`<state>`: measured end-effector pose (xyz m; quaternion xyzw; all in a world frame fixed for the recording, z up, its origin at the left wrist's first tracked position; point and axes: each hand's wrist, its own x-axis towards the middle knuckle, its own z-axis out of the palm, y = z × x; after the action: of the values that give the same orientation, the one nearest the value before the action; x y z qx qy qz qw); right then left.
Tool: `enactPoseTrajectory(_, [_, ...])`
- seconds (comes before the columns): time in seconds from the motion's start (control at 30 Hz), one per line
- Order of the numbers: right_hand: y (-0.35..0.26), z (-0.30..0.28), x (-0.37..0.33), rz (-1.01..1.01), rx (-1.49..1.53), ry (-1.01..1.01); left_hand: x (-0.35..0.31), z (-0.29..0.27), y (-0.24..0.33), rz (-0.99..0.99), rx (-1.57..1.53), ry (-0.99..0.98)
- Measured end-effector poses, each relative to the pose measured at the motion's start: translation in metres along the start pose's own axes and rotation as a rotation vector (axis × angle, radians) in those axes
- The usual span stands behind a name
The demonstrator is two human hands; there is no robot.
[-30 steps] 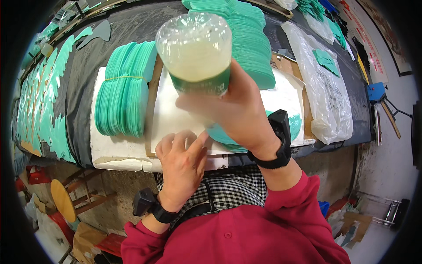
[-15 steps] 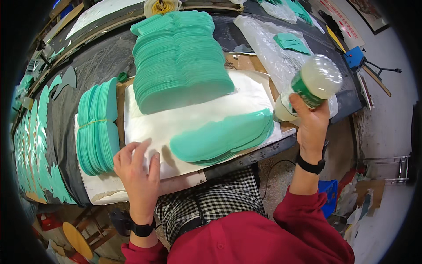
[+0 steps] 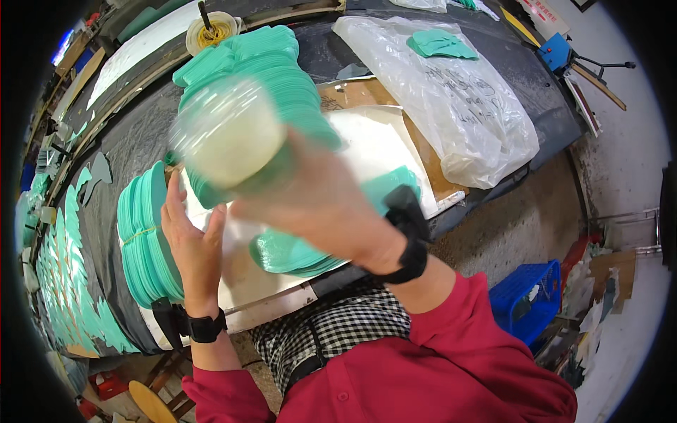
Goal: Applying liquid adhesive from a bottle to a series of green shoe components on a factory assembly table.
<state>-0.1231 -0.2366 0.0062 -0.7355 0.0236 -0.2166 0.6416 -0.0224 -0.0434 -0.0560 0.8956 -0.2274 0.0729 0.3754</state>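
Note:
A clear plastic bottle [image 3: 229, 134] with a green label and pale contents is held tilted, its rounded base toward the tall stack. My right hand [image 3: 328, 204] is wrapped round it, smeared by motion. My left hand [image 3: 192, 250] has its fingers and thumb apart, holding nothing, beside a rubber-banded bundle of green insole-shaped pieces [image 3: 144, 236]. Behind the bottle rises a tall stack of the same pieces [image 3: 264, 60], partly hidden. A low, fanned pile of green pieces [image 3: 285, 255] lies on white paper [image 3: 370, 144], partly covered by my right hand and wrist.
A clear plastic bag [image 3: 451, 99] with green pieces on top lies at the right. Green offcuts [image 3: 63, 261] cover the left side of the table. A roll with yellow bands [image 3: 211, 34] stands at the back. Down on the floor is a blue crate [image 3: 525, 299].
My right hand has swung the bottle left, from above the bag to in front of the tall stack. My left hand has moved up slightly, near the banded bundle. The view has shifted.

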Motion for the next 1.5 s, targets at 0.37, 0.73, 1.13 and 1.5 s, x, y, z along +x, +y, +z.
enactPoseTrajectory(0.37, [-0.003, -0.09, -0.025, -0.001, 0.18, 0.288, 0.019, 0.025, 0.0, 0.052, 0.158, 0.039])
enactPoseTrajectory(0.73, [0.009, -0.16, -0.081, -0.113, 0.185, 0.759, 0.023, -0.006, 0.006, 0.173, 0.055, 0.067])
enactPoseTrajectory(1.13, [-0.018, -0.153, -0.09, -0.221, 0.182, 0.852, -0.058, -0.001, 0.075, 0.115, -0.079, -0.261])
enactPoseTrajectory(1.5, [-0.018, -0.055, -0.069, -0.049, 0.042, 0.463, -0.073, 0.01, 0.077, 0.174, 0.116, -0.207])
